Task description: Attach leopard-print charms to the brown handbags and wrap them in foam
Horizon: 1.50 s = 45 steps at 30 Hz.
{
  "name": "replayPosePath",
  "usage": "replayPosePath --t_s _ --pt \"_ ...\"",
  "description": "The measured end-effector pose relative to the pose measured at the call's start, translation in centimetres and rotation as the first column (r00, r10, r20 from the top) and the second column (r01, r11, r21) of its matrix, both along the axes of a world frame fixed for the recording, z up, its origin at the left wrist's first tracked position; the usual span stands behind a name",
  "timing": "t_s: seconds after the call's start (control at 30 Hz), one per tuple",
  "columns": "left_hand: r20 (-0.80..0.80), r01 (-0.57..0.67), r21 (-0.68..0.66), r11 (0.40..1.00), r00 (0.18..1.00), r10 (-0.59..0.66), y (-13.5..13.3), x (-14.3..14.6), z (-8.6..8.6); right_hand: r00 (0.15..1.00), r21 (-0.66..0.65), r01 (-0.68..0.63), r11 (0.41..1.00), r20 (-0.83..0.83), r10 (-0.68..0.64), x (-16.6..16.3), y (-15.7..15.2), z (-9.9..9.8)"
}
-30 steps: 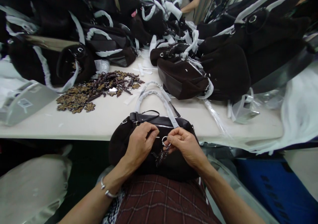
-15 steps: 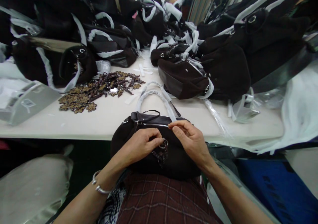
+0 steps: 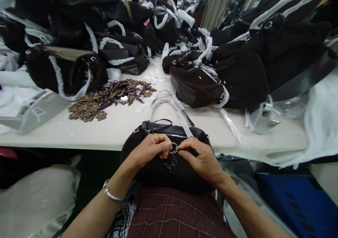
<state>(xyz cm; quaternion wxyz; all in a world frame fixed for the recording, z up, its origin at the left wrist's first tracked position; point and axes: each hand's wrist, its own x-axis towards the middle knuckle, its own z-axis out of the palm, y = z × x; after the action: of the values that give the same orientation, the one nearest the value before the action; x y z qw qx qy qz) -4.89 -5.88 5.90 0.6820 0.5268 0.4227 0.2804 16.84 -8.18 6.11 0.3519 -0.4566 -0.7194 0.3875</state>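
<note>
A dark handbag [image 3: 158, 174] rests at the table's front edge against my lap, its wrapped handles [image 3: 169, 99] standing up behind it. In front of the bag hangs a bag charm, whose metal key ring [image 3: 173, 148] sits between my hands and whose braided dark part [image 3: 173, 164] dangles below. My left hand [image 3: 154, 148] pinches the ring from the left. From the other side, my right hand [image 3: 203, 158] pinches at the ring's right edge with thumb and forefinger. The bag's front is partly hidden by my hands.
A pile of dark charms with brown flower-shaped pieces [image 3: 88, 107] lies on the white table [image 3: 126, 125]. Handbags with wrapped handles are heaped at the back left and right [image 3: 240, 76]. A grey box [image 3: 39, 107] stands left; a blue crate [image 3: 293, 202] is low on the right.
My right hand has come down from near the bag's top zip to the key ring. The ring now shows more openly between both hands. The view has shifted slightly.
</note>
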Motion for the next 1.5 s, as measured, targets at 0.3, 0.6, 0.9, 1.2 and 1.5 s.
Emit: replayPosePath --t_s 0.3,0.6,0.9,1.2,1.5 --pt "-0.038 0.050 0.062 0.997 0.998 -0.048 0.6 0.4 0.8 0.914 -0.483 -0.077 0.872 -0.384 -0.133 -0.8 0.6 -0.1" --pt "0.149 -0.035 -0.154 0.987 0.987 0.058 0.5 1.9 -1.6 0.805 -0.640 -0.085 0.763 -0.496 -0.326 -1.5 -1.1 -2.3" --pt "0.096 -0.019 -0.074 0.997 0.995 0.026 -0.4 2.3 -1.9 0.705 -0.694 0.016 0.720 -0.503 -0.500 -0.9 -2.3 -3.2" --pt "-0.107 -0.028 0.203 0.979 0.993 0.050 -0.9 3.6 -1.0 0.633 -0.700 -0.017 0.714 -0.560 -0.534 -0.8 -2.9 -3.9" --pt "-0.194 0.060 0.222 0.973 0.981 -0.016 0.1 3.8 0.7 0.645 -0.636 -0.184 0.749 -0.654 -0.396 -0.3 -2.2 -2.7"
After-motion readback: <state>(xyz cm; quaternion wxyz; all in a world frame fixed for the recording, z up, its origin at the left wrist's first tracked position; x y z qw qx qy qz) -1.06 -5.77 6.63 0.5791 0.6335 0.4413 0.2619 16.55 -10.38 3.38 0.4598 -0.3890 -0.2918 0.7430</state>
